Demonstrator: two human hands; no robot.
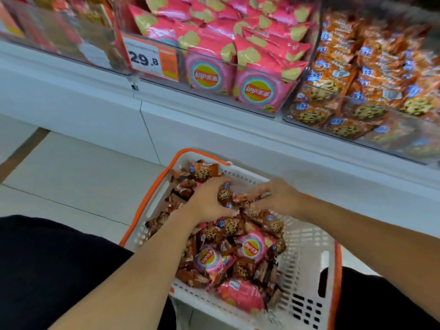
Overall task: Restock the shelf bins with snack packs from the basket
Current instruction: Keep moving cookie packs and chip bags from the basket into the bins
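Both hands are down in the white basket (307,253) with the orange rim, which sits on the floor between the person's knees, right up against the white base of the shelf. The left hand (209,201) curls round a clump of brown cookie packs (225,194), thumb underneath and fingers over the top; the right hand (278,197) comes in from the other side with its fingers bent onto the same clump, though it is blurred and I cannot tell how firmly it pinches. It looks like a two-handed scoop, and to do it well I would squeeze the bundle from both sides and lift it straight up, because the slick wrappers slide and loose ones at the edge will drop back. Pink crisp bags (253,247) lie mixed into the heap nearer the person, so it pays to take only cookie packs in this handful. The cookie bin (357,108) stands up and to the right, already well filled behind its clear front wall, with the pink crisp bin (238,75) beside it on the left and a price tag (145,59) at that bin's corner. The load has to rise over the basket's far rim, clear the shelf ledge and go over that clear lip; the open air above the basket gives room, the bin itself little.
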